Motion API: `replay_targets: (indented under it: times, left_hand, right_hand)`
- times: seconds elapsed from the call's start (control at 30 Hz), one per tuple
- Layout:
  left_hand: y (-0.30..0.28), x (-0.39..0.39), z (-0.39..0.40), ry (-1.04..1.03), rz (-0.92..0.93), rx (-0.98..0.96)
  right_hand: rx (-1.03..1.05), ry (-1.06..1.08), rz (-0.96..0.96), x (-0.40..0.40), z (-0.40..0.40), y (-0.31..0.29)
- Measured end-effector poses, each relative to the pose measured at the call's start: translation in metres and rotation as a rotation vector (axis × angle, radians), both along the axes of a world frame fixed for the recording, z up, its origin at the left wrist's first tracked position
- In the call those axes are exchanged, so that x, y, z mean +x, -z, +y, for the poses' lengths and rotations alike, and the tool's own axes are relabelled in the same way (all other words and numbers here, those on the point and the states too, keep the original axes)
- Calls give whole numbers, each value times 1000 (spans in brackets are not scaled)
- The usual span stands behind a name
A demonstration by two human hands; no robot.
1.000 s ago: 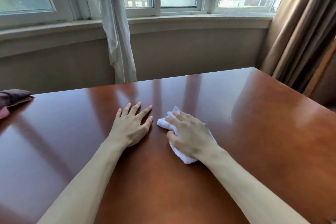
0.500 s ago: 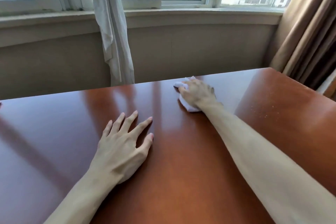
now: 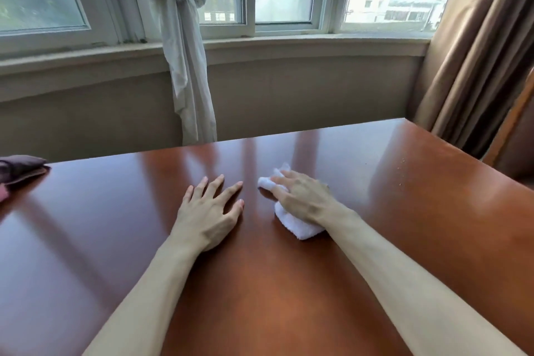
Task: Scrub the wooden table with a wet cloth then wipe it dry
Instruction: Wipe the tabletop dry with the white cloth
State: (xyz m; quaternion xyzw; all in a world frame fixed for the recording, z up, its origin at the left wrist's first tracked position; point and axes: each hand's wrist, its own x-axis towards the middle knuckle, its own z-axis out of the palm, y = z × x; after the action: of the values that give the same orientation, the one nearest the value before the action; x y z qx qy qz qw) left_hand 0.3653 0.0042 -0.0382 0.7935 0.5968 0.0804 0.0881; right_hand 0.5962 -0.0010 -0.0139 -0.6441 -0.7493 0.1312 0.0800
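Observation:
A glossy reddish-brown wooden table (image 3: 289, 298) fills the lower view. A folded white cloth (image 3: 294, 224) lies on it a little right of centre, and my right hand (image 3: 303, 199) presses down on top of it, fingers spread over it and pointing to the far left. Part of the cloth sticks out beyond the fingertips and by the wrist. My left hand (image 3: 208, 211) rests flat on the bare wood just left of the cloth, fingers apart, holding nothing.
A dark folded cloth or pouch (image 3: 20, 169) lies at the table's far left edge. Small crumbs (image 3: 400, 166) dot the far right of the top. A tied white curtain (image 3: 185, 66) and brown drapes (image 3: 468, 66) hang beyond the table under the windows.
My right hand has pulled the cloth back from the table's far edge toward me, to beside my left hand. The left hand stays flat on the wood.

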Motion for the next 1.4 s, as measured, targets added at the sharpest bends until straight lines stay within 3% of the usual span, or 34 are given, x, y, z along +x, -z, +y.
replay_targets:
  times: [0.17,0.27,0.4,0.67,0.8,0.9,1.03,1.2,1.4]
  left_hand:
    - [-3,-1,-5,-1,-6,-20]
    - [-3,0,-6,3,-8,-16]
    - [0,-1,-3,10,-18,11]
    - [12,-4,5,-22,-50,80]
    - [12,-4,6,-27,-46,73]
    - [9,-3,6,-31,-52,57]
    - [6,-1,5,-30,-63,51]
    - [1,-1,-1,-13,-52,29]
    - [1,-1,-3,0,-42,27]
  right_hand:
    - [279,49,-124,-33,-131,6]
    - [209,59,-59,-33,-134,3]
    - [202,62,-46,-18,-64,-3]
    - [192,348,1,3,145,9]
    - [220,330,14,0,173,8]
    - [224,289,88,1,138,8]
    - [136,129,11,-10,53,3]
    - [226,72,-31,-32,-66,12]
    - [208,67,8,-30,-59,2]
